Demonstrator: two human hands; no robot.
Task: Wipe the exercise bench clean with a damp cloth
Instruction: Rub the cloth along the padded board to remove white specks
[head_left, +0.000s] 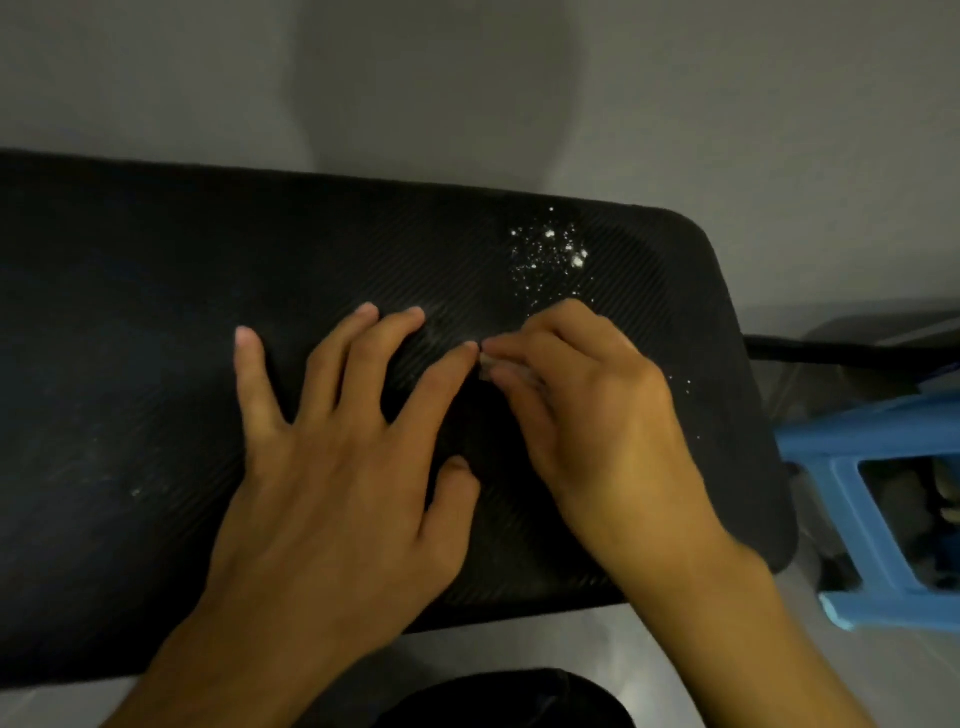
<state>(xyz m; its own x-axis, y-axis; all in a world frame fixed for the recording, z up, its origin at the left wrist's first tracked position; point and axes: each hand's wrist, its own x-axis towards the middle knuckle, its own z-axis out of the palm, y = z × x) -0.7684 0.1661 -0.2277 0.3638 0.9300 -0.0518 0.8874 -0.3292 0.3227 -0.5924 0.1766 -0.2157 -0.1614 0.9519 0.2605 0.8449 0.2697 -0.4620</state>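
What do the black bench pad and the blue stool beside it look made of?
Bench pad: likely vinyl or faux leather, matte black, with fine diagonal ribbing like a carbon-fibre print. Stool: probably moulded plastic, smooth light blue, with one-piece rounded edges.

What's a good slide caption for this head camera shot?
Bare left hand flat on the black exercise bench, right hand beside it, white powder scattered just beyond.

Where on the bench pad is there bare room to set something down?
Free: left half of the bench pad, between left hand and frame edge, bar a faint smudge near the front. Crowded: both hands mid-pad, white powder behind right hand.
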